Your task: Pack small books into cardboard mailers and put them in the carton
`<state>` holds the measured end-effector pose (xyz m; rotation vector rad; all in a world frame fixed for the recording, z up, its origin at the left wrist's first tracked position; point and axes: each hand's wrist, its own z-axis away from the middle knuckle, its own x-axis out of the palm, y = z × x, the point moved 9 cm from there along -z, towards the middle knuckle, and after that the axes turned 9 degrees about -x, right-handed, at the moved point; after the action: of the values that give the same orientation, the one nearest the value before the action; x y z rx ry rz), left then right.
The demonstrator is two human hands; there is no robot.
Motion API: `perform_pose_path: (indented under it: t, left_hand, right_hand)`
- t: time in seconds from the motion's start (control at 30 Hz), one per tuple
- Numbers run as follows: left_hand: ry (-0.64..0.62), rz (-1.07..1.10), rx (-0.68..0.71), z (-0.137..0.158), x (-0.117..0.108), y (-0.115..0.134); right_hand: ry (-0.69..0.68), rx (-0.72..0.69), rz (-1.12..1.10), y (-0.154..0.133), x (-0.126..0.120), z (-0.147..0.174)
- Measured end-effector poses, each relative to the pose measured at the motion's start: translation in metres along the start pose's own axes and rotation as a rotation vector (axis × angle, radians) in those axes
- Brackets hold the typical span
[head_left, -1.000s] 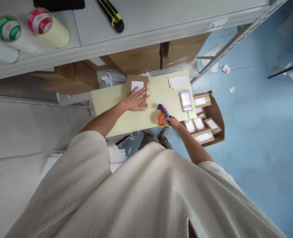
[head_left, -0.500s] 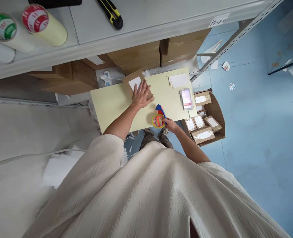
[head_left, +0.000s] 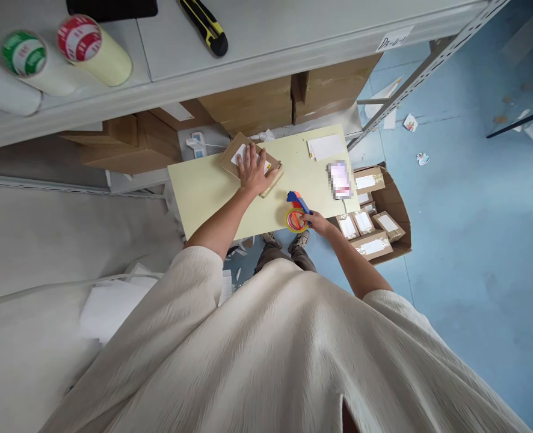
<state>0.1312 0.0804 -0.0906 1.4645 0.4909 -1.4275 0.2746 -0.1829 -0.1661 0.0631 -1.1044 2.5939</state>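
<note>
A small cardboard box [head_left: 230, 157] with a white label [head_left: 238, 157] on top lies near the back of the pale yellow table [head_left: 203, 192]. My left hand [head_left: 254, 171] rests flat on it, fingers spread over the label and hiding part of it. In my right hand [head_left: 316, 222] is a blue and orange tape dispenser [head_left: 297, 211], gripped by its handle, with a roll of clear yellowish tape on it. The dispenser hangs over the table's front edge, apart from the box.
White papers [head_left: 326, 147] and a phone with a blurred screen [head_left: 340, 179] lie on the table's right. A large carton [head_left: 399, 210] of labelled boxes stands on the floor to the right. Tape rolls [head_left: 95, 51] and a utility knife [head_left: 206, 29] sit on the shelf above.
The box has turned a little under my left hand, and its right end now shows. My right hand has moved slightly right with the tape dispenser.
</note>
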Motion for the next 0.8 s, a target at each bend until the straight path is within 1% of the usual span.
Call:
perform_pose_path:
  t: [0.13,0.27,0.4,0.5,0.57,0.73,0.8]
  left_hand:
    - [-0.01,-0.001,-0.069,0.003,0.008,-0.018]
    - [0.039,0.074,-0.153,0.003,0.01,-0.022]
    - [0.057,0.113,-0.176,0.004,0.009,-0.021]
    - [0.061,0.126,-0.165,0.004,0.01,-0.023]
    - [0.05,0.133,-0.152,0.003,0.013,-0.025]
    - [0.039,0.141,-0.133,0.001,0.017,-0.029]
    - [0.044,0.141,-0.123,0.001,0.017,-0.029]
  right_hand:
    - [-0.062,-0.008,0.01,0.001,0.007,-0.002]
    - [-0.16,0.01,0.119,-0.005,0.022,-0.015]
    - [-0.204,0.022,0.303,-0.025,0.037,-0.039]
    - [-0.271,0.018,0.416,-0.044,0.047,-0.056]
    - [-0.299,0.018,0.494,-0.054,0.045,-0.066]
    - [-0.321,-0.025,0.734,-0.08,0.031,-0.087]
    - [-0.358,-0.035,0.87,-0.089,0.033,-0.092]
